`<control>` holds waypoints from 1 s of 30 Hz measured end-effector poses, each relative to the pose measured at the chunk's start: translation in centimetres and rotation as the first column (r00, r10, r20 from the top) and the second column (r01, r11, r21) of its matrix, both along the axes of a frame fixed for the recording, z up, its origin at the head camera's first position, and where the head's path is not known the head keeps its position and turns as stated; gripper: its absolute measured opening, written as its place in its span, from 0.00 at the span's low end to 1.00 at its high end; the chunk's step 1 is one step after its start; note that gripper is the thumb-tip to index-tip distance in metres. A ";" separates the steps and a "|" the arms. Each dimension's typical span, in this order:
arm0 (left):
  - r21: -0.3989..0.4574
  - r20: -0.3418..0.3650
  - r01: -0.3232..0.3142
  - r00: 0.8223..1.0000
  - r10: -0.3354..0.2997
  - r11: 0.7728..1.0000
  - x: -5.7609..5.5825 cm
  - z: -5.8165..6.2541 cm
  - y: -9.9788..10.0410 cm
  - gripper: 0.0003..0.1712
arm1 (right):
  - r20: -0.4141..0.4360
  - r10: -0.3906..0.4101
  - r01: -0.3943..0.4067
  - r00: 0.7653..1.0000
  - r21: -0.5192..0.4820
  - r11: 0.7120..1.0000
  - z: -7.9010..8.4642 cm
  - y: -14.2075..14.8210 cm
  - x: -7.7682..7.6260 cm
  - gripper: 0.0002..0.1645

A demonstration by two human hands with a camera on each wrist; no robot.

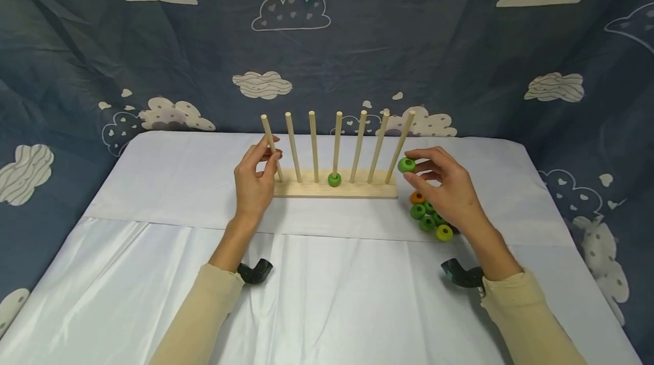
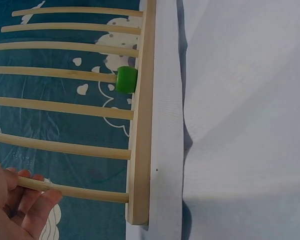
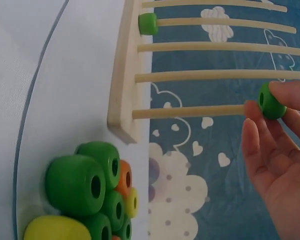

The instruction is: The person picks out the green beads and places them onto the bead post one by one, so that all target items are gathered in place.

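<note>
A wooden base (image 1: 311, 190) carries several upright pegs in a row. On the middle peg, down at the base, sits a green bead (image 1: 334, 180). My left hand (image 1: 254, 180) grips the leftmost peg (image 2: 85, 193) partway up, thumb and fingers around it. Between the thumb and fingers of my right hand (image 1: 449, 186) is another green bead (image 3: 272, 101), pinched with its hole showing. That bead is held up beside the rightmost peg (image 3: 190, 112), above a group of loose beads. The other pegs carry no beads.
Loose green beads (image 1: 427, 223), an orange bead (image 1: 417, 197) and a yellow bead (image 1: 444, 233) lie clustered right of the base on the white cloth (image 1: 337, 297). A dark cloth with clouds (image 1: 378, 47) hangs behind the table. Each wrist wears a black camera mount (image 1: 255, 271).
</note>
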State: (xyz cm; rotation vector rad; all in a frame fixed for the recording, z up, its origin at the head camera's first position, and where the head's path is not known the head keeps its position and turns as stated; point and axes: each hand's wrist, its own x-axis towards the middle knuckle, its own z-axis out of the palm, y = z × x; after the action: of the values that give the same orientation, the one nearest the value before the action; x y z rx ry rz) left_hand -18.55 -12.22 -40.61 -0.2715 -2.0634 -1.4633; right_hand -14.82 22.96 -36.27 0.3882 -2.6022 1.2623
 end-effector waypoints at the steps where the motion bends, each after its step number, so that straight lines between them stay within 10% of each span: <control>1: 0.001 0.001 0.000 1.000 0.000 1.000 0.0 0.0 0.0 0.18 | -0.005 0.003 -0.003 1.000 -0.008 1.000 0.0 -0.1 0.0 0.25; 30: 0.015 0.016 0.005 1.000 -0.005 1.000 -0.1 -0.2 0.0 0.18 | -0.102 0.051 -0.055 0.993 -0.037 0.998 1.3 -2.1 -0.2 0.22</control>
State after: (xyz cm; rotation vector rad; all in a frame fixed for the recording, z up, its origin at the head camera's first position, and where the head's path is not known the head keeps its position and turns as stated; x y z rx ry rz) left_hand -18.67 -12.19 -40.77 -0.2595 -2.0654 -1.4874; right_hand -15.03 20.82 -34.92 0.5040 -2.4944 1.2742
